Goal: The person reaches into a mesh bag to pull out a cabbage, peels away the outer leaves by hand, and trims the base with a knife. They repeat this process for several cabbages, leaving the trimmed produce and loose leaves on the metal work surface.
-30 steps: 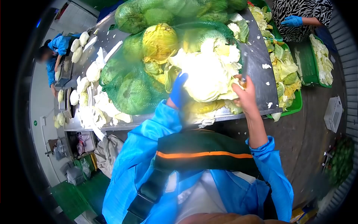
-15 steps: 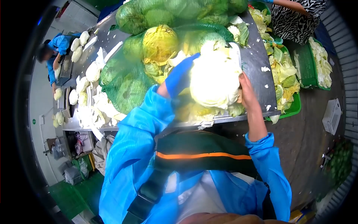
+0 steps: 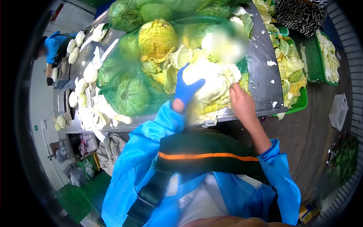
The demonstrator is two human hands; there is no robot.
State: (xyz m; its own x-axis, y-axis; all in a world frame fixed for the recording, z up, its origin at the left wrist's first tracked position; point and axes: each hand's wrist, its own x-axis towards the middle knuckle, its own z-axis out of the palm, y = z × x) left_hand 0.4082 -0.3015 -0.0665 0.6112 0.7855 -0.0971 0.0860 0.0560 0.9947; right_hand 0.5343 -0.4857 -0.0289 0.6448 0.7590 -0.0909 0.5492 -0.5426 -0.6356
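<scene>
A pale, ruffled cabbage (image 3: 213,85) lies at the table's near edge, partly washed out by glare. My left hand (image 3: 186,86), in a blue glove, rests against its left side with thumb and fingers spread apart. On its right side my bare right hand (image 3: 242,99) has its fingers closed at the edge of the outer leaves. Yellowed leaves show beneath. Just behind, a yellow-brown cabbage (image 3: 157,39) sits beside a green mesh bag (image 3: 128,92) of cabbages. A whitish round shape (image 3: 228,42) farther back is blurred.
More bagged cabbages (image 3: 159,11) lie along the back of the metal table (image 3: 264,85). Peeled cabbages (image 3: 90,72) and scraps are at left. Leaf-filled green crates (image 3: 302,100) stand right. A co-worker in blue (image 3: 56,45) is far left; a zebra-print garment (image 3: 300,19) shows upper right.
The cabbage between my hands sits lower and now shows ruffled leaves instead of a smooth round side. My left fingers have spread; my right hand has moved slightly down and closed at the leaf edge.
</scene>
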